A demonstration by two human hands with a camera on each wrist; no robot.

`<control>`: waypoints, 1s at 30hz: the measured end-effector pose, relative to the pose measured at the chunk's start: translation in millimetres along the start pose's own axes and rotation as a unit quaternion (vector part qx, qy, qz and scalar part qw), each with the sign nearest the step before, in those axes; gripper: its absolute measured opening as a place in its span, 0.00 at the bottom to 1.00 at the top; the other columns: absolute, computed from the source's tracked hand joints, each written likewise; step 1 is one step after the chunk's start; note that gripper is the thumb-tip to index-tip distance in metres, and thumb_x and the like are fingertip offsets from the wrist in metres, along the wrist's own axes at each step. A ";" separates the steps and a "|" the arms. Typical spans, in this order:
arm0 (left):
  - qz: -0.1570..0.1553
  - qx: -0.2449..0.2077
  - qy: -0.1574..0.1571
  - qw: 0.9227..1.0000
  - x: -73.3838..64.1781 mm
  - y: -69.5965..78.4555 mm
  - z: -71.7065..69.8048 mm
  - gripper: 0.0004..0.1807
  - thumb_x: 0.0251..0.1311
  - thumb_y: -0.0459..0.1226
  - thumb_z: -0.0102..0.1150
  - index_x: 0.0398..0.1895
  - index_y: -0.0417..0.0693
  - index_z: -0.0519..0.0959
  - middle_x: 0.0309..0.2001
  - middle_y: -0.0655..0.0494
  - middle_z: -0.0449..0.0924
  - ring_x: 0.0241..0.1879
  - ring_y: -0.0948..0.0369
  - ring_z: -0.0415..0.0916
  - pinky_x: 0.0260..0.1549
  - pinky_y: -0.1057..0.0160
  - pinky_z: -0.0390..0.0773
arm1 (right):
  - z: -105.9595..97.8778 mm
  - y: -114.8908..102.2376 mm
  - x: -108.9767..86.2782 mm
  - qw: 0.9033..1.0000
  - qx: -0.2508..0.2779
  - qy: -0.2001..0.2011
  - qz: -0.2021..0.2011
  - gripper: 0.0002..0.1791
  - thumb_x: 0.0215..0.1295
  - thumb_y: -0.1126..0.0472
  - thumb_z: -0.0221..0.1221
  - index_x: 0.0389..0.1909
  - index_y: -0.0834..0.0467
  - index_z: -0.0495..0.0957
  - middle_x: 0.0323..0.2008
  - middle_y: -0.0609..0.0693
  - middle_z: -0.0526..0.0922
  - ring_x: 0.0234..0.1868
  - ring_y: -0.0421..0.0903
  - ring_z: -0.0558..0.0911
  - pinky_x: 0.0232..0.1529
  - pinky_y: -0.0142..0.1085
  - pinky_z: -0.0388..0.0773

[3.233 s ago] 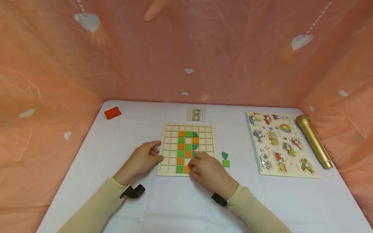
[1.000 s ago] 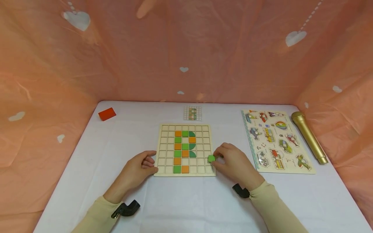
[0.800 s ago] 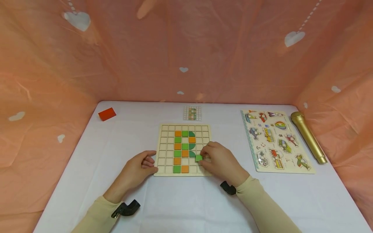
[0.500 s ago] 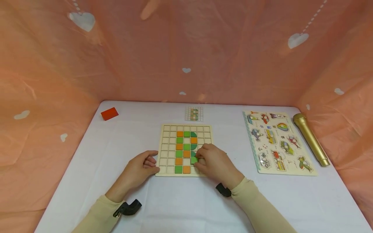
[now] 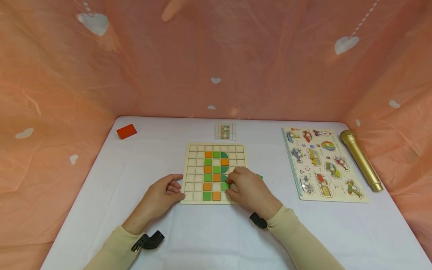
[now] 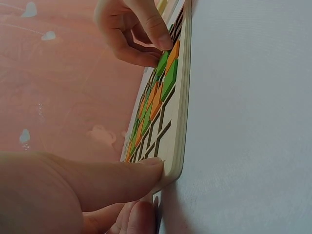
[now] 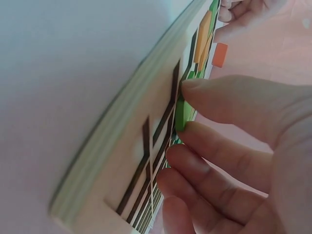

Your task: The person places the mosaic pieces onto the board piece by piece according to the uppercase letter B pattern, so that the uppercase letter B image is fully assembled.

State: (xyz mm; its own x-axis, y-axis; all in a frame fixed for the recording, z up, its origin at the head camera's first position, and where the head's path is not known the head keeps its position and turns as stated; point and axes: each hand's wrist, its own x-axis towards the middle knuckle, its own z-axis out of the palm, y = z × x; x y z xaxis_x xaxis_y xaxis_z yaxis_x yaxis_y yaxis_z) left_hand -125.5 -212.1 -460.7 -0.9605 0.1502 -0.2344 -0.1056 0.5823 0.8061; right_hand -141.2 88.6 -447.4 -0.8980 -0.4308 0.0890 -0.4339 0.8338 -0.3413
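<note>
A pale wooden grid board (image 5: pixel 237 156) lies flat, with orange, green and dark green pieces set in some of its cells. My left hand (image 5: pixel 161 195) holds the board's left edge near the lower corner; in the left wrist view the thumb (image 6: pixel 131 181) presses on top and the fingers are below. My right hand (image 5: pixel 251 193) pinches a light green square tile (image 5: pixel 225 186) between thumb and index finger, at a cell right of centre. Seen from the right wrist, that green tile (image 7: pixel 181 114) appears to stand slightly tilted at the cell. The right hand hides cells around it.
A small pattern card (image 5: pixel 225 131) lies behind the board. Partly hidden by the right hand is a dark green piece (image 5: pixel 260 176). A picture puzzle board (image 5: pixel 325 165) and a gold microphone (image 5: pixel 361 161) lie at right, a red block (image 5: pixel 126 131) at far left.
The right hand left an orange tile in the bottom row, picked up the green square from the table at right and carried it left onto the board. The left hand slid toward the lower corner.
</note>
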 end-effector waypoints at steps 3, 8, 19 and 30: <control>0.004 -0.001 -0.001 1.000 0.8 -0.5 -0.1 0.33 0.63 0.31 0.75 0.72 0.41 0.76 0.48 0.50 0.81 0.45 0.61 0.80 0.44 0.71 0.82 | -0.2 0.1 -0.2 1.000 -0.002 0.002 -0.003 0.09 0.63 0.56 0.75 0.40 0.54 0.89 0.39 0.44 0.83 0.42 0.41 0.79 0.44 0.38 0.85; 0.006 0.002 -0.001 1.000 1.7 -1.1 -0.4 0.33 0.63 0.31 0.76 0.72 0.41 0.76 0.48 0.50 0.81 0.45 0.61 0.80 0.44 0.71 0.82 | -1.3 -0.5 -1.1 1.000 0.004 0.005 -0.003 0.09 0.63 0.57 0.75 0.41 0.54 0.89 0.41 0.44 0.84 0.43 0.41 0.80 0.46 0.38 0.85; 0.003 0.003 0.000 1.000 1.8 -0.1 -0.8 0.33 0.63 0.32 0.76 0.71 0.40 0.77 0.47 0.51 0.81 0.44 0.61 0.79 0.43 0.72 0.81 | -10.8 10.2 -0.8 1.000 0.003 0.009 0.016 0.10 0.64 0.55 0.75 0.41 0.55 0.89 0.39 0.45 0.84 0.43 0.43 0.81 0.47 0.41 0.84; 0.001 0.003 -0.001 1.000 0.4 1.3 -0.6 0.33 0.63 0.32 0.76 0.71 0.39 0.77 0.47 0.50 0.81 0.44 0.60 0.80 0.43 0.72 0.81 | -34.2 61.0 -23.3 0.993 0.000 0.036 0.116 0.10 0.65 0.56 0.74 0.42 0.57 0.89 0.41 0.48 0.86 0.45 0.47 0.84 0.49 0.47 0.85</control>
State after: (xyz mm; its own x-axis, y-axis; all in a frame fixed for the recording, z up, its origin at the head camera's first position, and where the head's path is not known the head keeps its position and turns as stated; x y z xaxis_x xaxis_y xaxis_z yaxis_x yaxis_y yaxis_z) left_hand -126.2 -211.8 -459.4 -0.9601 0.1525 -0.2342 -0.1027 0.5870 0.8031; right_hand -149.3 161.3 -438.3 -0.9764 -0.2026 0.0742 -0.2157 0.9073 -0.3609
